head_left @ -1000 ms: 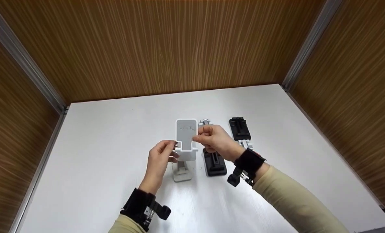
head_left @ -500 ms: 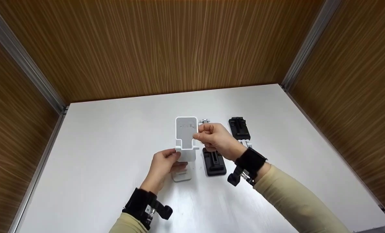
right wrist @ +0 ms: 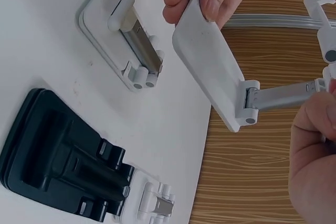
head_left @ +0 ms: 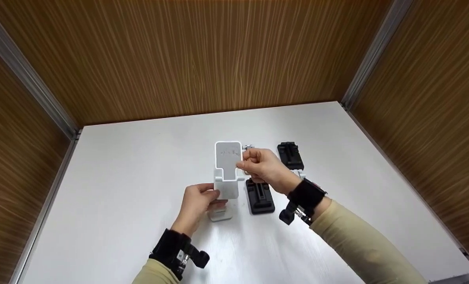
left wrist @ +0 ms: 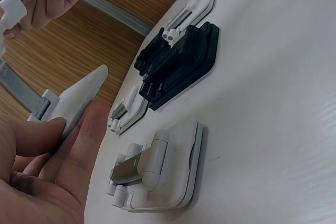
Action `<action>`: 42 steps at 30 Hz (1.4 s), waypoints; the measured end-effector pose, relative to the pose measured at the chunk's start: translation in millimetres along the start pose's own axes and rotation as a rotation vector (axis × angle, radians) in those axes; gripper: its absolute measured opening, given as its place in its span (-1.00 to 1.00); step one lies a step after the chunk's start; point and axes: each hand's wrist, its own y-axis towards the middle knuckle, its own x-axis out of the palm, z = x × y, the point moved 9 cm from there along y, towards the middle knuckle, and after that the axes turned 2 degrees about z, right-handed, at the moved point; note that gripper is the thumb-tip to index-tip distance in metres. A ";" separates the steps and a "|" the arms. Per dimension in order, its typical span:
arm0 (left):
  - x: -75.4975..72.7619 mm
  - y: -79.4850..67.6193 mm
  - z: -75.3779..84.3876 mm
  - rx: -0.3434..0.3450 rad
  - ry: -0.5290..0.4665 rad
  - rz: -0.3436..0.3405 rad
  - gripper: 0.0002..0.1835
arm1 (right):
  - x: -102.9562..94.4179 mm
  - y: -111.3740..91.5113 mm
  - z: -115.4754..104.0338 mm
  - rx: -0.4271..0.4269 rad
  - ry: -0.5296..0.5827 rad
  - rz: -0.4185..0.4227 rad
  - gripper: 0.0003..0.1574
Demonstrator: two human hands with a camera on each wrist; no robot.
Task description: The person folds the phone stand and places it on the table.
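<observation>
A white phone stand (head_left: 228,159) is held unfolded above the table, its grey-faced cradle upright. My left hand (head_left: 197,201) pinches the stand's base plate (right wrist: 207,61), thumb on one face and fingers behind. My right hand (head_left: 269,169) pinches the right side edge of the cradle; its grip is partly cut off in the right wrist view. Between plate and cradle the silver arm (right wrist: 286,95) is extended. Below the hands a folded white stand (left wrist: 173,166) lies on the table, partly hidden by my left hand in the head view.
A folded black stand (head_left: 260,197) lies right of the held one, with another black stand (head_left: 291,156) farther back. Two more white stands show in part: one (head_left: 248,147) behind my right hand, one (head_left: 299,173) near my right wrist. Wood-grain panels (head_left: 218,59) border the white table.
My left hand has shifted from beside the cradle's hinge down to the base plate and now pinches it. The stand has risen slightly. My right hand keeps its pinch on the cradle edge.
</observation>
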 end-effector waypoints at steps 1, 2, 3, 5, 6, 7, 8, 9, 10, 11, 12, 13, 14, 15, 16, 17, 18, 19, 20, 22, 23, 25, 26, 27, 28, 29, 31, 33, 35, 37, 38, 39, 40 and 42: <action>0.0 -0.3 0.2 -0.002 0.004 0.001 -0.65 | -0.5 -0.1 -0.1 -0.001 -0.009 0.006 -0.86; 0.1 -0.5 0.2 -0.003 0.005 -0.001 -0.64 | -0.9 -0.3 -0.1 -0.003 -0.017 0.011 -0.86; 0.2 -0.7 0.2 -0.004 0.005 -0.004 -0.63 | -0.9 -0.3 0.0 -0.005 -0.025 0.014 -0.86; 0.6 -1.4 0.1 -0.012 -0.002 -0.010 -0.63 | -1.1 0.2 -0.1 -0.012 -0.045 0.019 -0.86; 0.7 -1.6 0.0 -0.016 -0.003 -0.012 -0.62 | -1.1 0.4 -0.5 -0.018 -0.058 0.022 -0.87; 0.8 -1.7 -0.2 -0.019 -0.003 -0.014 -0.62 | -1.0 0.8 -0.7 -0.024 -0.073 0.024 -0.87; 0.9 -1.7 -0.4 -0.022 -0.004 -0.015 -0.62 | -0.9 1.3 -0.7 -0.031 -0.087 0.027 -0.87; 1.0 -2.0 -0.5 -0.024 0.000 -0.016 -0.62 | -0.9 1.6 -1.1 -0.040 -0.104 0.031 -0.86; 1.1 -2.1 -0.8 -0.027 0.003 -0.016 -0.62 | -1.4 1.9 -1.2 -0.049 -0.127 0.039 -0.86; 1.4 -2.3 -1.1 -0.029 0.008 -0.018 -0.61 | -2.0 2.0 -1.6 -0.056 -0.152 0.050 -0.86; 1.9 -2.6 -1.3 -0.030 0.009 -0.023 -0.61 | -2.9 2.1 -1.9 -0.064 -0.180 0.063 -0.85; 2.6 -2.8 -1.5 -0.030 0.009 -0.028 -0.61 | -3.8 1.8 -2.7 -0.073 -0.212 0.077 -0.85; 3.3 -3.0 -1.6 -0.029 0.010 -0.033 -0.60 | -4.9 1.6 -3.6 -0.086 -0.251 0.092 -0.84; 3.9 -3.1 -1.5 -0.027 0.009 -0.037 -0.60 | -5.8 1.3 -5.0 -0.101 -0.295 0.105 -0.83; 4.5 -3.1 -1.7 -0.026 0.005 -0.040 -0.60 | -6.6 1.3 -6.2 -0.117 -0.341 0.118 -0.82; 5.0 -3.2 -1.8 -0.026 0.000 -0.044 -0.60 | -6.9 1.0 -7.7 -0.136 -0.384 0.128 -0.81; 5.5 -3.4 -1.8 -0.027 -0.005 -0.047 -0.60 | -7.0 0.6 -9.2 -0.157 -0.427 0.136 -0.81; 6.2 -3.6 -1.5 -0.024 -0.008 -0.051 -0.59 | -6.6 0.3 -11.0 -0.183 -0.471 0.141 -0.80; 6.9 -3.9 -1.1 -0.022 -0.012 -0.055 -0.59 | -6.0 0.2 -12.6 -0.212 -0.510 0.144 -0.79; 7.9 -4.7 -1.5 -0.028 -0.023 -0.059 -0.59 | -4.5 -0.4 -15.4 -0.267 -0.574 0.148 -0.79; 8.6 -5.1 -1.6 -0.031 -0.026 -0.062 -0.58 | -3.7 -0.9 -16.9 -0.296 -0.603 0.150 -0.79; 10.0 -5.8 -1.4 -0.029 -0.029 -0.069 -0.58 | -2.5 -2.0 -19.6 -0.356 -0.654 0.158 -0.78; 10.4 -6.1 -1.7 -0.034 -0.031 -0.068 -0.58 | -2.0 -2.5 -20.5 -0.385 -0.674 0.161 -0.78; 10.8 -6.2 -2.1 -0.037 -0.030 -0.069 -0.58 | -1.6 -3.0 -21.5 -0.413 -0.697 0.169 -0.77; 11.3 -6.4 -2.2 -0.038 -0.031 -0.071 -0.58 | -1.3 -3.7 -22.5 -0.441 -0.721 0.177 -0.77; 11.9 -6.6 -2.2 -0.038 -0.030 -0.073 -0.58 | -1.0 -4.4 -23.5 -0.472 -0.747 0.185 -0.76; 12.8 -7.3 -2.5 -0.043 -0.030 -0.076 -0.58 | -0.5 -5.7 -24.9 -0.525 -0.796 0.205 -0.75; 13.5 -8.0 -2.6 -0.044 -0.029 -0.079 -0.58 | 0.0 -7.2 -26.1 -0.575 -0.843 0.226 -0.74; 14.1 -8.8 -2.4 -0.046 -0.031 -0.080 -0.59 | 0.4 -8.9 -27.3 -0.621 -0.877 0.243 -0.76; 14.8 -9.4 -1.9 -0.042 -0.031 -0.083 -0.59 | 0.7 -10.5 -28.2 -0.663 -0.908 0.257 -0.78; 15.0 -9.6 -2.0 -0.042 -0.031 -0.083 -0.58 | 0.9 -11.4 -28.7 -0.684 -0.919 0.262 -0.79; 15.2 -9.8 -2.0 -0.043 -0.032 -0.083 -0.57 | 1.2 -12.3 -29.3 -0.704 -0.930 0.268 -0.80; 15.3 -10.0 -2.1 -0.045 -0.033 -0.082 -0.57 | 1.7 -13.3 -30.0 -0.726 -0.944 0.273 -0.81; 15.8 -10.3 -2.0 -0.043 -0.033 -0.085 -0.56 | 2.4 -15.1 -30.9 -0.769 -0.975 0.287 -0.80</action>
